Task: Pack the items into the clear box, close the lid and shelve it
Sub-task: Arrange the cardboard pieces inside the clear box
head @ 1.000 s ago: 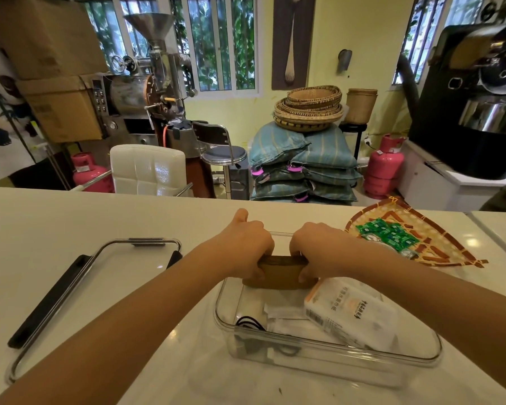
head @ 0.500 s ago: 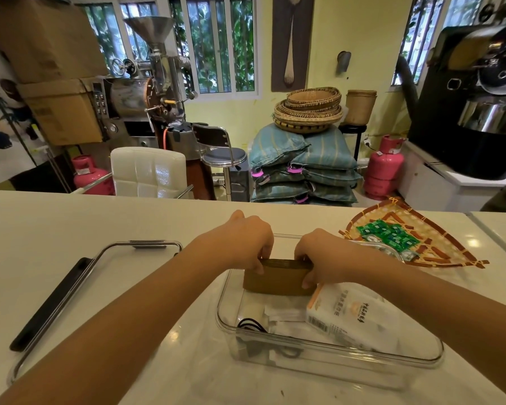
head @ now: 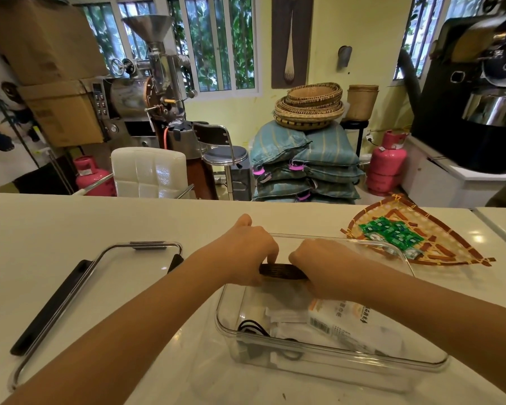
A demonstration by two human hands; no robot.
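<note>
- Brown, thin-edged flat item [head: 282,271], seen edge-on, is pinched at its two ends by curled fingers [head: 270,254] of the left hand [head: 246,252] and right hand [head: 319,266], over the far end of the clear box [head: 333,350] at centre frame.
- Inside the box lie a white packet [head: 345,323] with a barcode, white sachets and a black cord [head: 250,327].
- Clear lid [head: 94,276] rests on the white surface [head: 70,223] at lower left, over a black strip [head: 50,305].
- Woven tray [head: 462,252] with green packets [head: 392,233] sits at right.

White counter [head: 70,223]: box [head: 333,350], lid [head: 100,258], tray [head: 456,252].
</note>
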